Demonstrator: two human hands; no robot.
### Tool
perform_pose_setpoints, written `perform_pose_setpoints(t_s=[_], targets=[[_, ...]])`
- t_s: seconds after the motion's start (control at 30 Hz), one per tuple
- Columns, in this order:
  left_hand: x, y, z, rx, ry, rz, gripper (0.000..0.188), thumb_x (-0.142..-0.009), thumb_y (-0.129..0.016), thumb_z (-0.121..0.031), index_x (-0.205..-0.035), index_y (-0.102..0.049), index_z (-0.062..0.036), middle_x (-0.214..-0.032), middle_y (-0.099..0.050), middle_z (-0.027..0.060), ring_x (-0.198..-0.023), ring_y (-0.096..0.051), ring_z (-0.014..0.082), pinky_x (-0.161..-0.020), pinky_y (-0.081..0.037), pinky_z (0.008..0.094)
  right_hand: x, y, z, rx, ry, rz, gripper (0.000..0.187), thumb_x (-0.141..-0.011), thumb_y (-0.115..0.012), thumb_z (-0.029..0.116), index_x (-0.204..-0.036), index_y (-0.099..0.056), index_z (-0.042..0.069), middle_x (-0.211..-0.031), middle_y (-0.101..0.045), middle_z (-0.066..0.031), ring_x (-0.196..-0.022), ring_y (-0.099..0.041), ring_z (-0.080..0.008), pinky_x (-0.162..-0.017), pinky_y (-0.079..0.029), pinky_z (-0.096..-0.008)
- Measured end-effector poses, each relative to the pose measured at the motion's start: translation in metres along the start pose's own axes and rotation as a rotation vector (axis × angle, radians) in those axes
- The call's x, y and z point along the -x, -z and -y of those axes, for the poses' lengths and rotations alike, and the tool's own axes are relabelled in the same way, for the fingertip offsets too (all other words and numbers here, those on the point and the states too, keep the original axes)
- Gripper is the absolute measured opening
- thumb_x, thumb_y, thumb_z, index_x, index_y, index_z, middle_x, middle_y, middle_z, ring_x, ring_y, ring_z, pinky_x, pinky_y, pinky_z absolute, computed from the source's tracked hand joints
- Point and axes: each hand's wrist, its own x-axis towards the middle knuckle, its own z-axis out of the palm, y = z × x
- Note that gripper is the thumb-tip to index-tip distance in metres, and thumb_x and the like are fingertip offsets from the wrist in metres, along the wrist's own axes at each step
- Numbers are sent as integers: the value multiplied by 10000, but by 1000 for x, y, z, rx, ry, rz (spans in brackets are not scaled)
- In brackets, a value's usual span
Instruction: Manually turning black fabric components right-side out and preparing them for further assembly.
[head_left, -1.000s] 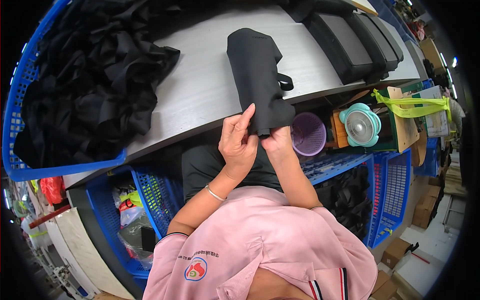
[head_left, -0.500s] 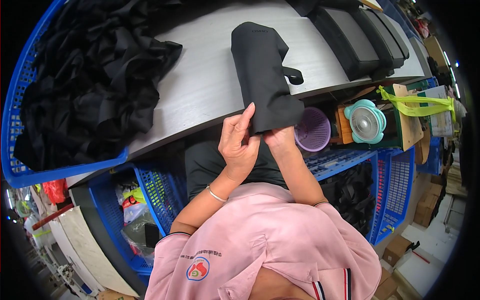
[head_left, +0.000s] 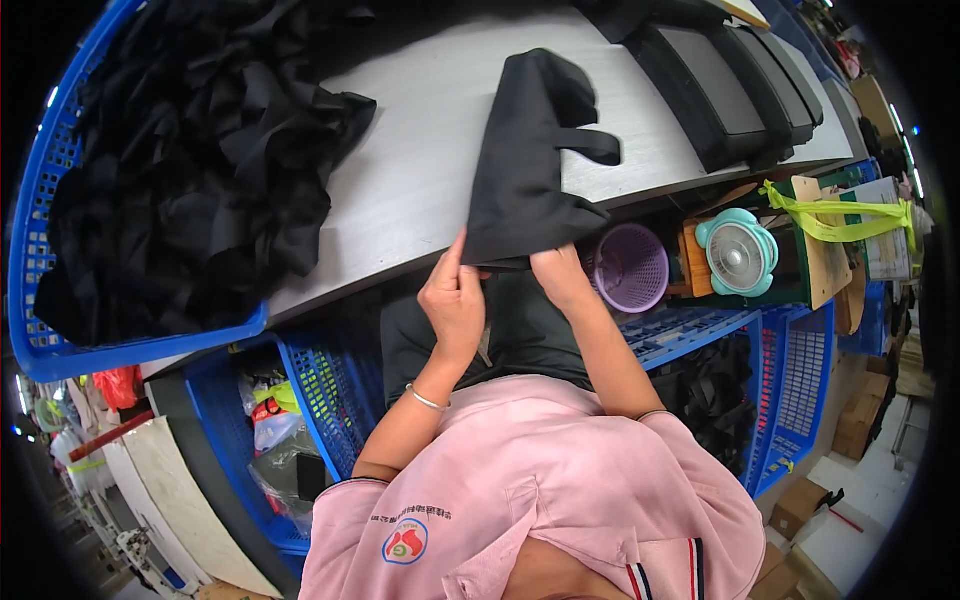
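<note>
The wearer's pink shirt (head_left: 600, 480) carries a round red, green and blue emblem (head_left: 405, 541) beside a line of small dark characters. Both forearms reach forward and the hands are apart, each clamped on a near corner of a black fabric pouch (head_left: 515, 175). The left hand (head_left: 455, 300) points its index finger up along the left corner, a bracelet (head_left: 427, 400) at its wrist; the right hand (head_left: 563, 275) has its fingertips hidden by the cloth. The pouch extends over the tabletop (head_left: 420, 140) from its near edge, a side loop (head_left: 592, 147) facing right. At the tabletop's left end, a blue basket (head_left: 140, 356) overflows with crumpled black fabric (head_left: 200, 180); black cases (head_left: 695, 95) with grey faces sit toward the far right corner. Below the near edge, one blue crate (head_left: 218, 410) holds plastic bags (head_left: 285, 470), another blue crate (head_left: 690, 337) holds black material (head_left: 705, 395), and a purple bin (head_left: 652, 262) stands beside the right hand.
</note>
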Motion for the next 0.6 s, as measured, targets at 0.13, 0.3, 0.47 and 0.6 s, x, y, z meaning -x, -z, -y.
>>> perform_pose_setpoints(t_s=[0.13,0.3,0.47,0.6], targets=[[-1,2,16,187,313,134,291,-1024,-493,-98,-1226,-677,1,-807,-704,56,-649,-627,67,-549,-461,224,-11,4,22,509,19,204,165,-897,-551,60,-972,-620,-69,-996,-675,-205,-960,-639,-335,-827,-514,-402],[5,-16,21,447,369,143,238,-1011,-495,-93,-1101,-689,10,-754,-656,21,-582,-551,53,-500,-395,220,17,-18,8,1231,518,26,334,-633,-720,36,-965,-686,33,-908,-672,-171,-863,-649,-393,-766,-517,-484],[8,-35,40,674,555,247,129,-962,-575,-76,-938,-688,-19,-740,-620,-38,-589,-499,38,-513,-376,219,2,-34,17,1468,479,4,346,-708,-659,57,-1053,-655,21,-969,-661,-164,-880,-637,-390,-801,-502,-468],[11,-44,32,691,560,334,167,-932,-587,-59,-791,-666,-17,-762,-649,-24,-653,-535,40,-540,-386,235,3,-23,-16,1083,306,94,311,-848,-598,77,-1153,-618,20,-1163,-625,-187,-993,-583,-399,-886,-461,-524]])
